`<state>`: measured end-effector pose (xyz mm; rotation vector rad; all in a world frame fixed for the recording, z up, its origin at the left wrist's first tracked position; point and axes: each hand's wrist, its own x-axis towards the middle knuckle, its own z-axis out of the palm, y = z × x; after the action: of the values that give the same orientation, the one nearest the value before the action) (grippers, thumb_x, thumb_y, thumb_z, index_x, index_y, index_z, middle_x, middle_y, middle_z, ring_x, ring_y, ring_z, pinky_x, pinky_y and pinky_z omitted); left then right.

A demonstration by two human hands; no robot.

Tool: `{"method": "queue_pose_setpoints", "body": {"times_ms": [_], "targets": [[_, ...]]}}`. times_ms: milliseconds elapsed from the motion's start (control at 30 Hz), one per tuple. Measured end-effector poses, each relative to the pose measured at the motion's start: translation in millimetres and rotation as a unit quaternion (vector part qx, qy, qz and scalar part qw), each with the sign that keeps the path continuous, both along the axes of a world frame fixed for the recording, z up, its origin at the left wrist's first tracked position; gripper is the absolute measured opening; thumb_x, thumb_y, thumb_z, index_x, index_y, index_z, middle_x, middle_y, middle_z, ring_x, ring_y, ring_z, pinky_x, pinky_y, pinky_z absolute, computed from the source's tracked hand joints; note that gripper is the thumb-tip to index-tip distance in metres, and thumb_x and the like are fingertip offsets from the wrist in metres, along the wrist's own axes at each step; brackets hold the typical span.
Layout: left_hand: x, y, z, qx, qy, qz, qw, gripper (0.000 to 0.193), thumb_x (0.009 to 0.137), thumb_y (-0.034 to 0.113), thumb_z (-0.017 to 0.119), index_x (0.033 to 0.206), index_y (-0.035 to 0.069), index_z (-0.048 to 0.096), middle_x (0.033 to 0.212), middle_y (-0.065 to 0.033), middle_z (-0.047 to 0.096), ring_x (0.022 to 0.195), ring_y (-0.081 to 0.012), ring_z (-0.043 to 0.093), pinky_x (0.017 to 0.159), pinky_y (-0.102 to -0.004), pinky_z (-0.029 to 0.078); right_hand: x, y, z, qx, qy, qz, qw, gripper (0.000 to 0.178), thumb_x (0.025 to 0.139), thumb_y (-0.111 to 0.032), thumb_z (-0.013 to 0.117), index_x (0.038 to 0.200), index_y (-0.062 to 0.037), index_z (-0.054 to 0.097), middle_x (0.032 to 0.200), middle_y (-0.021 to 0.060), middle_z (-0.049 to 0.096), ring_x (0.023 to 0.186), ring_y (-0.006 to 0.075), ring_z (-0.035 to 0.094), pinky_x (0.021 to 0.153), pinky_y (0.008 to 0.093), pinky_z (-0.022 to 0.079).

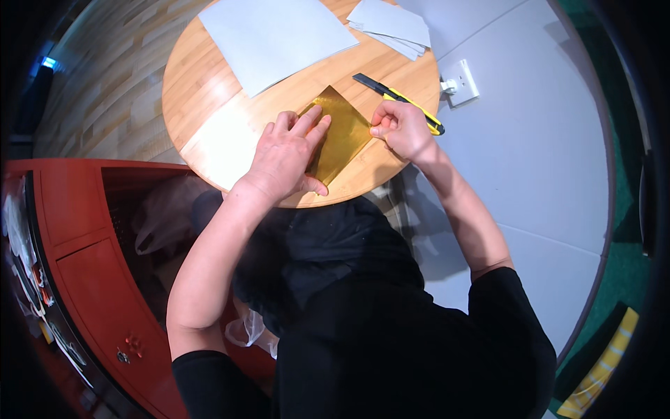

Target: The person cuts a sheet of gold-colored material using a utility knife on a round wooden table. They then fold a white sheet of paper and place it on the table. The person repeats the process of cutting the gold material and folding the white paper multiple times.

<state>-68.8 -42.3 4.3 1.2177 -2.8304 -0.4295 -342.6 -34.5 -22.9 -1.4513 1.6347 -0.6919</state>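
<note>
A square of shiny gold paper [344, 136] lies turned like a diamond near the front edge of the round wooden table [199, 73]. My left hand [285, 153] rests flat on its left side with the fingers spread, covering that corner. With thumb and forefinger, my right hand [401, 129] pinches the paper's right corner. Just beyond my right hand is a yellow and black utility knife [391, 94], partly hidden by that hand.
At the table's far side lie a large white sheet [279, 38] and a small stack of white papers [391, 26]. A wall with a socket and plug [460, 85] borders the right. A red cabinet [94, 279] stands at the left, holding plastic bags [167, 213].
</note>
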Motion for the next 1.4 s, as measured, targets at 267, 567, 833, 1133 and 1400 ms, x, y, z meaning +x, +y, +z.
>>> {"method": "queue_pose_setpoints", "body": {"times_ms": [267,567,833,1133,1400], "targets": [[0,-2,6,0.012,-0.040,-0.019,0.999,0.130,0.047,0.048,0.097,0.160,0.016,0.041,0.162,-0.0040,0.037,0.131,-0.0327,0.049,0.112,-0.0416,0.046,-6,4,-6,-0.063,0.035,0.019,0.997,0.011,0.082,0.006,0.069,0.090,-0.0003,0.071,0.077,0.0071,0.061,0.069,0.0179,0.057,0.063,0.0320,0.047],[-8,-10,30,0.010,-0.190,-0.112,0.975,0.128,0.055,0.037,0.099,0.164,0.019,0.033,0.167,-0.0005,0.034,0.138,-0.0295,0.045,0.116,-0.0375,0.045,-21,26,36,-0.310,0.252,-0.046,0.915,0.035,0.085,-0.018,0.081,0.116,-0.0059,0.072,0.109,0.0104,0.067,0.107,0.0308,0.061,0.093,0.0412,0.048],[1,-15,39,0.039,-0.118,-0.151,0.981,0.115,0.056,0.033,0.093,0.156,0.011,0.041,0.166,-0.0059,0.036,0.137,-0.0319,0.047,0.115,-0.0405,0.043,-42,23,8,-0.203,0.320,-0.032,0.925,0.037,0.083,-0.013,0.079,0.117,-0.0075,0.068,0.112,0.0096,0.062,0.113,0.0316,0.059,0.096,0.0424,0.049],[11,2,40,-0.039,-0.101,-0.205,0.973,0.069,0.074,0.023,0.082,0.137,0.008,0.057,0.144,-0.0109,0.053,0.132,-0.0297,0.052,0.108,-0.0398,0.044,-39,46,18,-0.241,0.183,-0.053,0.952,0.033,0.082,-0.003,0.074,0.113,-0.0061,0.063,0.104,0.0129,0.064,0.100,0.0351,0.065,0.084,0.0436,0.056],[6,0,43,-0.043,-0.124,-0.220,0.967,0.092,0.069,0.027,0.084,0.153,0.019,0.047,0.160,-0.0062,0.043,0.143,-0.0298,0.045,0.116,-0.0422,0.041,-49,62,25,-0.241,0.207,0.059,0.946,0.040,0.076,-0.001,0.074,0.114,-0.0059,0.064,0.103,0.0116,0.062,0.099,0.0324,0.064,0.085,0.0422,0.053]]}}
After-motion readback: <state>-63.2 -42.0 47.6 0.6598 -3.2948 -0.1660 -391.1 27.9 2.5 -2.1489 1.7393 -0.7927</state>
